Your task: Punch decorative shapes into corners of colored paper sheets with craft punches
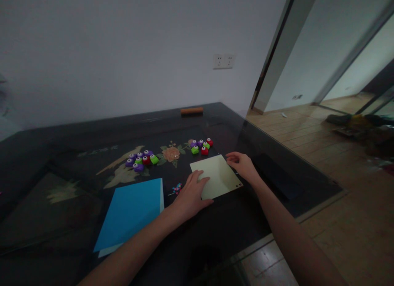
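Nearest on the dark glass-topped table (234, 228) lies a blue sheet of paper (131, 214), to the left of both hands. The left hand (191, 195) rests flat, fingers spread and loose, pressing the near left edge of a pale yellow square sheet of paper (219, 175). The right hand (243, 165) pinches that sheet's far right corner between thumb and fingers. A small cluster of coloured bits (176, 190) sits just left of the left hand. Farther off lie two groups of small purple, green and red craft punches (142, 159) (201, 145). A brown wooden block (191, 110) lies at the far edge.
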Motion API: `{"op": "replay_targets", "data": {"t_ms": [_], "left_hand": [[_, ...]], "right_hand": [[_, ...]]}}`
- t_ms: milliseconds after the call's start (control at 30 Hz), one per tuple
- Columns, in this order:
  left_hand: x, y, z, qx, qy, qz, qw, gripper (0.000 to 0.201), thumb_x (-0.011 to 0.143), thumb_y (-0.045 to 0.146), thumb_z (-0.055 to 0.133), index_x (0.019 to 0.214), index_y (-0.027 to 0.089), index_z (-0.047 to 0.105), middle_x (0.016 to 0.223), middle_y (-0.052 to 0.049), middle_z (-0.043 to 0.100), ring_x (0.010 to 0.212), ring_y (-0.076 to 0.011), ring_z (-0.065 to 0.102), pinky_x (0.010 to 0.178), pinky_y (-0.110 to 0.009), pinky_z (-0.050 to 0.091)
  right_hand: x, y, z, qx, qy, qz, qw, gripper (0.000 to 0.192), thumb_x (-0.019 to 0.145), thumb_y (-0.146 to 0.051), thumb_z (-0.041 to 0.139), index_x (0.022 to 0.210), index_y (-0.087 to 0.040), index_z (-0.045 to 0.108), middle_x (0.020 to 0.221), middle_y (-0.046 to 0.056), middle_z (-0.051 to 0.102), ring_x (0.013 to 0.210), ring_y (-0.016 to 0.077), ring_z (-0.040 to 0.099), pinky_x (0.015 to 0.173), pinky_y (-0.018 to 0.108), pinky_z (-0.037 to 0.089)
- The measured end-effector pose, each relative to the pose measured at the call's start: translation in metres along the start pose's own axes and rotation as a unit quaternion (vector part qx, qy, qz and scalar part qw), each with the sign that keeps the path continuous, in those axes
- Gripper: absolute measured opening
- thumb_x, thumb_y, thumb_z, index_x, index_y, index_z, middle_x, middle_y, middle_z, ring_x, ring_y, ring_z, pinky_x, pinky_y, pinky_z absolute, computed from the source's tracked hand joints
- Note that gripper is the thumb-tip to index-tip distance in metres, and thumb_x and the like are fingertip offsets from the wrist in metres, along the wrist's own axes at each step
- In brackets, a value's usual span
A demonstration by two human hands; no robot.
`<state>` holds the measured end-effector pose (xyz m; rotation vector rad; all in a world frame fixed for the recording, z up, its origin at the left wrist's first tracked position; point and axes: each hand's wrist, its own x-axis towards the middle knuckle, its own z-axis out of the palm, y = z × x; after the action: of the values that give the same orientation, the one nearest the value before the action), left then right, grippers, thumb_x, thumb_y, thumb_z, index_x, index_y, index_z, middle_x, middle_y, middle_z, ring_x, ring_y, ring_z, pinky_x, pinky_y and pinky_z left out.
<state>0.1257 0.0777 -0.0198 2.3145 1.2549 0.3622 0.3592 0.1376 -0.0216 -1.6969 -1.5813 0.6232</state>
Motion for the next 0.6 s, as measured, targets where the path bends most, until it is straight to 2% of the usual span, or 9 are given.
{"op": "replay_targets", "data": {"t_ms": [167, 367, 600], "left_hand": [[0.0000, 0.0055, -0.0031, 0.001, 0.003, -0.004, 1.000, 0.061, 0.069, 0.033, 0.069, 0.125, 0.017, 0.052, 0.144, -0.016, 0.034, 0.135, -0.0309, 0.027, 0.108, -0.046, 0.028], [-0.0001, 0.0076, -0.0019, 0.004, 0.014, 0.002, 1.000, 0.059, 0.070, 0.030, 0.069, 0.124, 0.014, 0.053, 0.142, -0.016, 0.035, 0.134, -0.0290, 0.029, 0.109, -0.040, 0.028], [0.0004, 0.0030, 0.0015, 0.002, 0.019, 0.012, 1.000, 0.058, 0.070, 0.032, 0.068, 0.124, 0.017, 0.053, 0.142, -0.015, 0.035, 0.133, -0.0294, 0.031, 0.108, -0.042, 0.030]], "right_hand": [[0.0008, 0.0011, 0.0006, -0.001, -0.013, 0.001, 1.000, 0.023, 0.072, -0.009, 0.062, 0.094, -0.013, 0.067, 0.083, 0.008, 0.070, 0.075, 0.0174, 0.065, 0.072, 0.029, 0.050], [0.0014, 0.0019, 0.0007, -0.007, -0.016, 0.002, 1.000, 0.020, 0.074, -0.011, 0.059, 0.093, -0.013, 0.067, 0.083, 0.008, 0.070, 0.078, 0.0178, 0.066, 0.074, 0.029, 0.050], [0.0003, -0.0007, -0.0006, -0.011, -0.019, 0.000, 1.000, 0.019, 0.075, -0.013, 0.059, 0.092, -0.014, 0.068, 0.083, 0.008, 0.071, 0.078, 0.0185, 0.066, 0.074, 0.030, 0.050]]}}
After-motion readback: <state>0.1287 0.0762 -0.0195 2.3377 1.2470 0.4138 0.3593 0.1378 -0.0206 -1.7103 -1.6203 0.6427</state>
